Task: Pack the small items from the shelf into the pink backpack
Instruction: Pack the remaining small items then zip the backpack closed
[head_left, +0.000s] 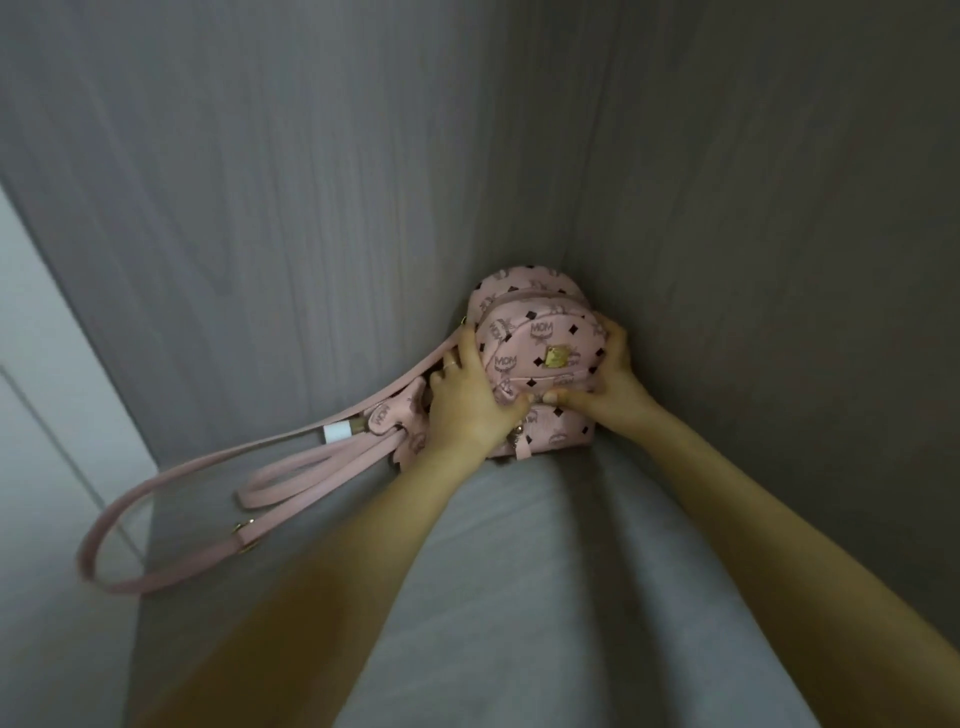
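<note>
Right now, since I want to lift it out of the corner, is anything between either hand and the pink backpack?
Nothing visible. The left hand and the right hand grip the pink backpack on either side, skin against the bag. Its straps trail loose to the left.

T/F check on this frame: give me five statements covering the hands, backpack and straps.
1. Both hands grip the backpack. True: the left hand and right hand clasp its sides.
2. The backpack sits mid-shelf, away from the walls. False: it sits in the back corner of the shelf, against the walls.
3. The straps trail to the backpack's left. True.
4. Small items lie on the shelf beside the backpack. False: none show; only the straps lie there.
5. A gold plaque shows on the backpack's front. True.
</note>
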